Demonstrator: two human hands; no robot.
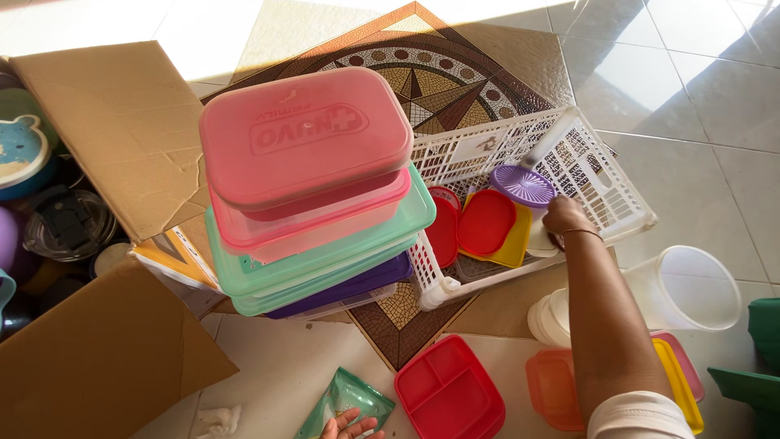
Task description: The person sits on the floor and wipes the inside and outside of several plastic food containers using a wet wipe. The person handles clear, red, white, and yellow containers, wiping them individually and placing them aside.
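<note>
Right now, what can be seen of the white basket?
The white basket is a rectangular plastic crate with lattice walls and a handle slot, lying tilted on the patterned floor. Inside lie red lids, a yellow lid and a purple lid. The right hand reaches in; stacked containers hide its left end.

A stack of lidded food containers (pixel 313 191) stands at the centre of the floor (pixel 715 89). At its 3 o'clock lies a plastic basket (pixel 601 183) holding round and square lids (pixel 487 221), with the right hand (pixel 565 218) inside it. At 9 o'clock sits an open cardboard box (pixel 122 130). At 6 o'clock lie a divided lunch tray (pixel 448 390) and the left hand (pixel 351 424). A clear tub (pixel 686 289) lies at 4 o'clock, with flat lids (pixel 555 389) before it.
</note>
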